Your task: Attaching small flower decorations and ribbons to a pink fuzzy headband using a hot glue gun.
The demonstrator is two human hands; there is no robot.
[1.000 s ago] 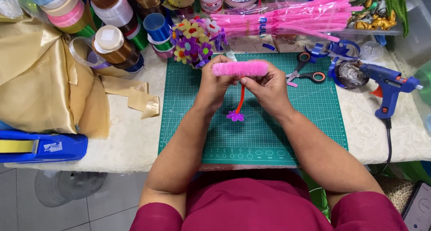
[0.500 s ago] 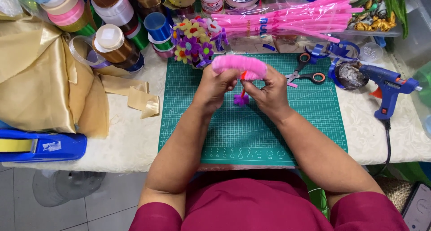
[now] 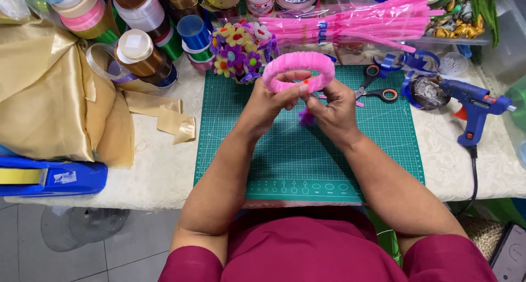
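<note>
Over the green cutting mat, both my hands hold a fuzzy pink pipe-cleaner piece bent into an arch. My left hand pinches its left end between thumb and fingers. My right hand grips the other end, where an orange stem and a small purple flower stick out below the fingers. The arch stands upright above the hands.
A bunch of small felt flowers stands at the mat's far edge. Ribbon rolls and gold fabric lie left. A bag of pink pipe cleaners, scissors and a blue glue gun lie right.
The pink piece was a straight horizontal bar with the stem hanging down; both hands have bent it into an arch and brought its ends together, closer to each other.
</note>
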